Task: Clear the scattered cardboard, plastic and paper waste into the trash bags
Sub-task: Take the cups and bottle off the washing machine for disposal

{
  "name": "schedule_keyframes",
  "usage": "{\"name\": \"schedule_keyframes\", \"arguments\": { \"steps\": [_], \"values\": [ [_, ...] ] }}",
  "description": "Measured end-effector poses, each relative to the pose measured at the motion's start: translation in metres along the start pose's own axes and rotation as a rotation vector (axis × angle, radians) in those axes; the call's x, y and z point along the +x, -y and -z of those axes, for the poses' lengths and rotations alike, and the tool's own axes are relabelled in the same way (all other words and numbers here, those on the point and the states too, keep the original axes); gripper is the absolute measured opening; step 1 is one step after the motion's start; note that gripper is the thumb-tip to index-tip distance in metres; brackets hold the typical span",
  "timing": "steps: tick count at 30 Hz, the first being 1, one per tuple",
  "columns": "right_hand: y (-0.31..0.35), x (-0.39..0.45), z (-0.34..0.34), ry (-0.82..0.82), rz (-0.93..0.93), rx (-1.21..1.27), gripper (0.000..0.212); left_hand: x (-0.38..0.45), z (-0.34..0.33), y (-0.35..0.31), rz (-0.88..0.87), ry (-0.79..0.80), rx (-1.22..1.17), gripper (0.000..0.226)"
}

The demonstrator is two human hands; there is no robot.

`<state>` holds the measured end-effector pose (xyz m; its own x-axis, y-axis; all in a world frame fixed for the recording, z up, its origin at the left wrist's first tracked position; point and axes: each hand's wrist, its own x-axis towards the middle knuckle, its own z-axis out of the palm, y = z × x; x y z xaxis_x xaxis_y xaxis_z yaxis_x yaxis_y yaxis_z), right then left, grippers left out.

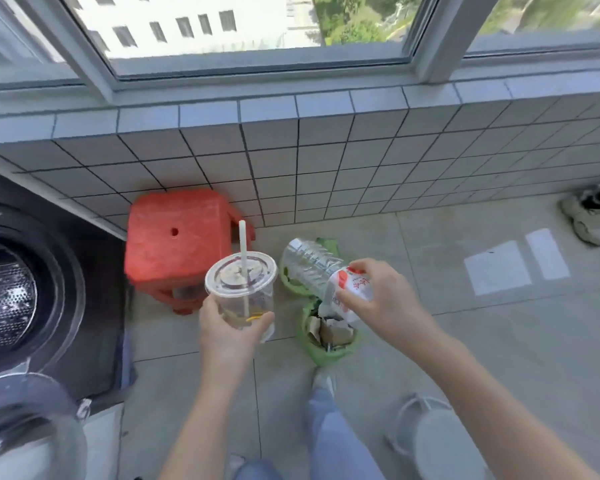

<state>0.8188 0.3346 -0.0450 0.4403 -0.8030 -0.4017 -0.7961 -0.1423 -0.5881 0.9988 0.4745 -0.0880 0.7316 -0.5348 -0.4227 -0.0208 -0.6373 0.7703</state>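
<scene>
Head view, looking down at a tiled balcony floor. A clear plastic cup w/ a domed lid and a white straw is gripped from below by the left hand, fingers curled round its lower wall; a little yellowish residue is seen at the cup bottom. The cup is held upright, in front of a red plastic stool.

A clear plastic water bottle w/ a red-and-white label is grasped at the label end by the right hand, fingers wrapped over it. The bottle is tilted, its base pointing up and away toward the tiled wall; cap end is hidden by the hand.

2 green trash bags are seen on the floor beneath the bottle. The far green bag lies behind the bottle and is largely covered by it. The near green bag is open, w/ torn cardboard pieces visible inside; the bottle is held above its far rim.

At left, a front-loading washing machine w/ open door is shown. Pale sneakers rest at far right by the wall. A window is above the tiled ledge. The person's jeans and 1 shoe, the latter just beside the near bag, are at bottom.
</scene>
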Motion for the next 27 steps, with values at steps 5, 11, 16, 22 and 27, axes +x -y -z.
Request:
{"name": "schedule_keyframes", "arguments": {
  "steps": [5, 11, 16, 22, 27],
  "values": [
    [-0.062, 0.075, -0.025, 0.141, -0.114, 0.044, 0.048, 0.063, -0.084, 0.018, 0.04, 0.087, 0.011, 0.064],
    [-0.132, 0.153, -0.086, 0.164, -0.285, 0.13, 0.037, 0.144, -0.166, 0.076, 0.023, 0.15, 0.033, 0.114],
    [-0.188, 0.222, -0.151, 0.204, -0.42, 0.139, 0.039, 0.225, -0.215, 0.133, -0.006, 0.163, 0.085, 0.117],
    [-0.239, 0.304, -0.229, 0.254, -0.482, 0.118, 0.045, 0.306, -0.278, 0.201, -0.033, 0.173, 0.206, 0.101],
    [-0.263, 0.361, -0.276, 0.27, -0.472, 0.008, 0.045, 0.35, -0.325, 0.238, -0.056, 0.227, 0.224, 0.103]
  ]
}}
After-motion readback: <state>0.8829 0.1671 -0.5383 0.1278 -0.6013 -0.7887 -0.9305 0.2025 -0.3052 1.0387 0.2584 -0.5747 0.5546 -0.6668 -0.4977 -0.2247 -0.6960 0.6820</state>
